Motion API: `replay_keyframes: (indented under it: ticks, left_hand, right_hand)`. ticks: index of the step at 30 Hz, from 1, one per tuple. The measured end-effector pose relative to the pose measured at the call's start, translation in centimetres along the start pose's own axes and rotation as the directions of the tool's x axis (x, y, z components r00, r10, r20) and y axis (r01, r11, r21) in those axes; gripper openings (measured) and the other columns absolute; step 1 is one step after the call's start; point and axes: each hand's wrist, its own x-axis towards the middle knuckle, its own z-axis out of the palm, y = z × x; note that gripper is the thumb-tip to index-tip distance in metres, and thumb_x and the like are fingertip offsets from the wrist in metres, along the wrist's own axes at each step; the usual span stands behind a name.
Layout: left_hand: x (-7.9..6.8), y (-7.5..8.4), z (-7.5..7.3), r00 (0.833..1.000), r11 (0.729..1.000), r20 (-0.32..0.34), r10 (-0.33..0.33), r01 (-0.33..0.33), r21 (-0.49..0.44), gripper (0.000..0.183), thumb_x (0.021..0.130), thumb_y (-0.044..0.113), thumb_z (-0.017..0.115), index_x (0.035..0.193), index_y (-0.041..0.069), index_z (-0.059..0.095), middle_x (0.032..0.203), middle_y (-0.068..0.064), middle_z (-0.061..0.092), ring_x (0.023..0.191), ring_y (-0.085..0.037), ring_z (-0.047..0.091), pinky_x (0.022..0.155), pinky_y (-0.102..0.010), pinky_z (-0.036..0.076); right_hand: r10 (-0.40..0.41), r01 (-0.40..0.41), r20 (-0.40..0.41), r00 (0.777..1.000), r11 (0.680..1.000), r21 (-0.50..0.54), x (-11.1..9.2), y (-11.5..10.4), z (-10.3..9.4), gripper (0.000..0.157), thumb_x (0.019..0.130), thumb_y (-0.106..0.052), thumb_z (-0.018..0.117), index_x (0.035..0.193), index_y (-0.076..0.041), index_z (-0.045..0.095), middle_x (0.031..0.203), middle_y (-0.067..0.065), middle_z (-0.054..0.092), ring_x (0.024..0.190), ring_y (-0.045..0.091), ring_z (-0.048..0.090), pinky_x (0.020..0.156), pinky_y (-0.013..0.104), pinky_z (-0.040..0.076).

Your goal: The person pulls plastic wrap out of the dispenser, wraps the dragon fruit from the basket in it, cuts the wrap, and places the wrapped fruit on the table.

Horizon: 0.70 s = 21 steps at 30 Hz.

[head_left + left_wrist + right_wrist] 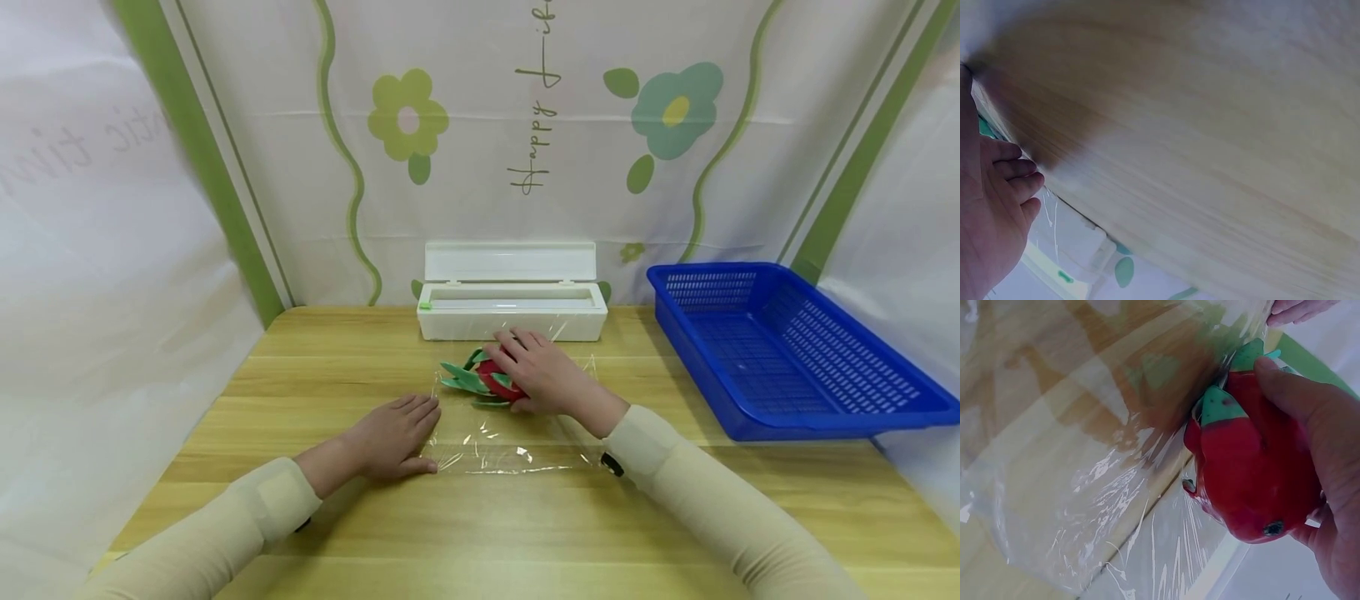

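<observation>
A red dragon fruit (492,379) with green leafy tips lies on a sheet of clear plastic wrap (510,446) spread over the table. My right hand (542,372) grips it from the right, thumb on the near side and fingers over the top. In the right wrist view the dragon fruit (1254,462) shows its red skin, green tips and a dark end spot, close against the shiny wrap (1097,487). My left hand (397,435) rests flat with straight fingers at the left edge of the wrap and holds nothing.
Behind the wrap stands a white cling-film dispenser box (513,323) with its lid raised and a green slider (426,306) at its left. A blue plastic basket (720,375) sits on the right side of the wooden table (315,367). Printed curtains (480,167) enclose the back and sides.
</observation>
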Motion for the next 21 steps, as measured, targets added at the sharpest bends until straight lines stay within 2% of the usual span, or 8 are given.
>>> replay_keyframes:
  ticks: [10, 21]
  left_hand:
    - [0.0, -0.2, 0.1, 1.000, 1.000, -0.021, 0.008, -0.008, -0.004, 0.079, 0.086, 0.061, 0.026, 0.132, -0.003, 0.035, 0.135, -0.019, 0.034, 0.125, -0.031, 0.028, 0.103, -0.041, 0.020]
    - [-0.2, -0.4, -0.1, 0.998, 1.000, -0.065, 0.017, -0.018, -0.007, 0.078, 0.086, 0.061, 0.031, 0.131, -0.003, 0.037, 0.133, -0.020, 0.035, 0.124, -0.032, 0.030, 0.102, -0.042, 0.021]
  right_hand:
    - [0.000, 0.000, -0.018, 1.000, 0.999, 0.033, -0.6, 0.2, -0.6, 0.101, 0.060, -0.057, 0.071, 0.136, -0.007, 0.029, 0.134, 0.018, 0.031, 0.116, 0.035, 0.032, 0.095, 0.047, 0.027]
    - [0.060, -0.060, -0.004, 0.998, 0.997, 0.049, -2.5, 1.0, -2.8, 0.097, 0.066, -0.052, 0.070, 0.139, -0.008, 0.023, 0.139, 0.016, 0.025, 0.124, 0.035, 0.024, 0.099, 0.048, 0.023]
